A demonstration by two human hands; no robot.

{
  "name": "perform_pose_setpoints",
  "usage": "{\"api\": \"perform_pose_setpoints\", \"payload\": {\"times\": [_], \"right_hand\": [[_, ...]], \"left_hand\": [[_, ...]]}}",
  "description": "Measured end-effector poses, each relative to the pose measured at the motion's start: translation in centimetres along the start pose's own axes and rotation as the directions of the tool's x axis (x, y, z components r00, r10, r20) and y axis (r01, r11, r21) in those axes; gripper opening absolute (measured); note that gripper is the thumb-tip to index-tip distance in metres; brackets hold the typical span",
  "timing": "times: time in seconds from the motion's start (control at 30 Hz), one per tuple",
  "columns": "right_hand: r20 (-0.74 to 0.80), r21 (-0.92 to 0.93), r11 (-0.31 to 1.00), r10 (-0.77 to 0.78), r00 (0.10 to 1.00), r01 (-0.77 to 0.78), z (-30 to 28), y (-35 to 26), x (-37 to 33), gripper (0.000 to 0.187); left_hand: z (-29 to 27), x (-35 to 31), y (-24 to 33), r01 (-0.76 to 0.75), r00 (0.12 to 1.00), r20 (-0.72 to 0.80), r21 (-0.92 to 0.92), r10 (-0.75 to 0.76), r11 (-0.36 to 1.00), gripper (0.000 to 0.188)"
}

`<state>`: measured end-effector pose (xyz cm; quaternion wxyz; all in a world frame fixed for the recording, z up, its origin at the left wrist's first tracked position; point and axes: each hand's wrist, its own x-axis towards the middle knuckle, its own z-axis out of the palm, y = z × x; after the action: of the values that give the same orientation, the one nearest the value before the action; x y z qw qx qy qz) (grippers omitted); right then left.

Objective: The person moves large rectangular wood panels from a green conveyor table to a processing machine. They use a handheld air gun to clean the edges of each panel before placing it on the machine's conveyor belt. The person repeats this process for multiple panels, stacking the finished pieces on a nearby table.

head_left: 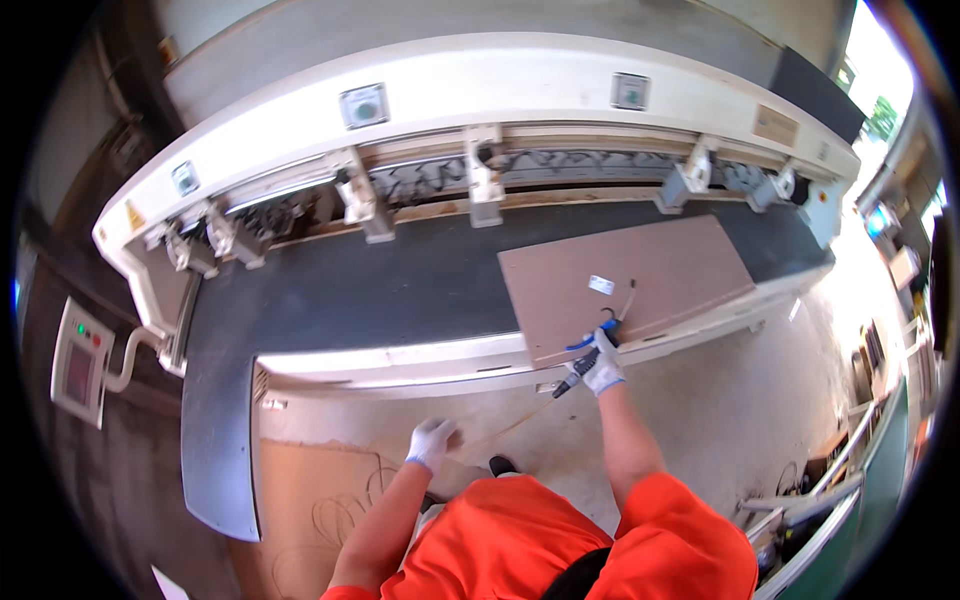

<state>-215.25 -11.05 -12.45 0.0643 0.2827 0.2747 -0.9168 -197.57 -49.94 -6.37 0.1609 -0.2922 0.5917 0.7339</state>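
Note:
My right hand [602,372], in a white glove, is wrapped round a blue and black air blow gun [594,340]. Its thin nozzle points away over a flat brown panel [640,270], which lies on the right part of the dark machine table. A small white label [601,285] sits on the panel. From the gun's lower end a thin yellowish hose [520,423] runs down to the left. My left hand [433,443], also gloved, hangs in front of the table near that hose; its fingers are blurred, and whether they touch the hose cannot be made out.
A long white machine beam [500,75] spans the back, with several clamps [484,185] along the dark table [370,300]. A control panel [82,362] stands at the left. Hose loops [340,518] lie on a brown floor sheet. Metal frames [810,510] stand at the right.

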Motion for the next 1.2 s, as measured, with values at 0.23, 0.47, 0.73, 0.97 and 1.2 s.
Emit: {"api": "perform_pose_setpoints", "payload": {"times": [0.23, 0.47, 0.73, 0.97, 1.2], "right_hand": [[0.384, -0.317, 0.876, 0.470, 0.795, -0.365, 4.8, 13.7, -9.9, 0.052], [0.258, -0.914, 0.396, 0.728, 0.635, -0.083, 14.0, 36.1, -20.2, 0.030], [0.255, -0.832, -0.041, 0.858, 0.447, 0.553, 22.5, 54.5, -42.9, 0.019], [0.112, -0.774, -0.186, 0.901, 0.419, 0.606, 28.4, 59.6, -55.6, 0.020], [-0.046, -0.942, -0.126, 0.967, 0.252, 0.311, 30.4, 68.6, -59.3, 0.023]], "left_hand": [[-26.9, -15.8, -18.8, -0.123, 0.881, -0.414, -0.667, -0.228, 0.735, 0.028], [-46.7, -32.6, -24.9, -0.711, 0.373, -0.850, -0.519, -0.371, 0.474, 0.028], [-77.3, -48.5, -24.8, -0.933, 0.094, -0.920, -0.214, -0.381, 0.289, 0.028], [-96.4, -54.8, -26.4, -0.993, 0.003, -0.847, -0.068, -0.531, 0.102, 0.036], [-92.0, -54.3, -27.5, -0.934, -0.192, -0.813, -0.019, -0.550, 0.356, 0.033]]}}
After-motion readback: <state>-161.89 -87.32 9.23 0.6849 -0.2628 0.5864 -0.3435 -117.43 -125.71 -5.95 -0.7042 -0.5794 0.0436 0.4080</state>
